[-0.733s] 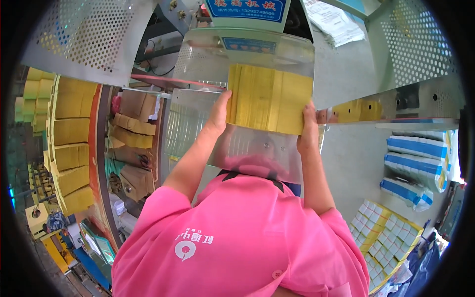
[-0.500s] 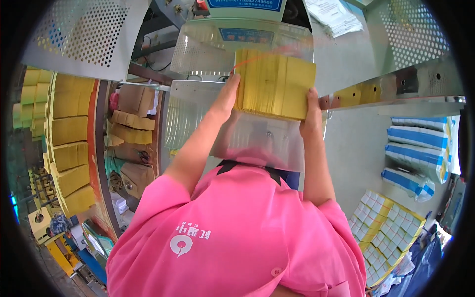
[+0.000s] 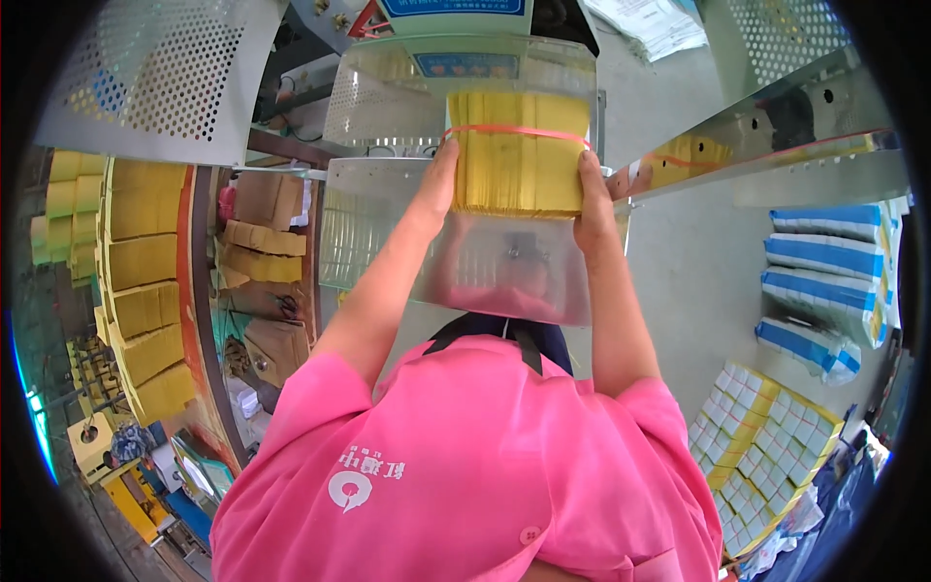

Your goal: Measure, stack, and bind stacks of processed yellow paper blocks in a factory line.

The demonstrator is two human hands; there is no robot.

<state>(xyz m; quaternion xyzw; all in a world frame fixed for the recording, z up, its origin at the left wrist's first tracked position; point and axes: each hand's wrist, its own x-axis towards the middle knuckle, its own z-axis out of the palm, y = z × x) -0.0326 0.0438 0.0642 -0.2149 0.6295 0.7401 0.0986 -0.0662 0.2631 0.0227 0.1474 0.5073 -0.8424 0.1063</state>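
Note:
A thick bundle of yellow paper [image 3: 524, 179], its edges showing as many thin layers, is held above a shiny metal machine top [image 3: 364, 218]. A flat pinkish-red strap [image 3: 519, 130] crosses the bundle from side to side. My left hand [image 3: 438, 179] presses on the left side of the bundle, thumb up near the strap's end. Against the right side lies my right hand [image 3: 593, 189], its thumb just under the strap. The fingers of both hands are mostly hidden behind the bundle's sides. Whether the bundle touches the metal beneath it, I cannot tell.
Left of me, a rack [image 3: 199, 320] bears yellow paper stacks [image 3: 145, 257]. A metal rail [image 3: 737, 145] juts in at the right. White-and-blue wrapped packs [image 3: 824, 257] and a block of small banded bundles [image 3: 766, 446] sit on the floor to the right.
The bundle has gone from tilted to nearly level and shifted slightly left, with both hands moving along. The strap, blurred and loose-looking before, now lies straight across the bundle.

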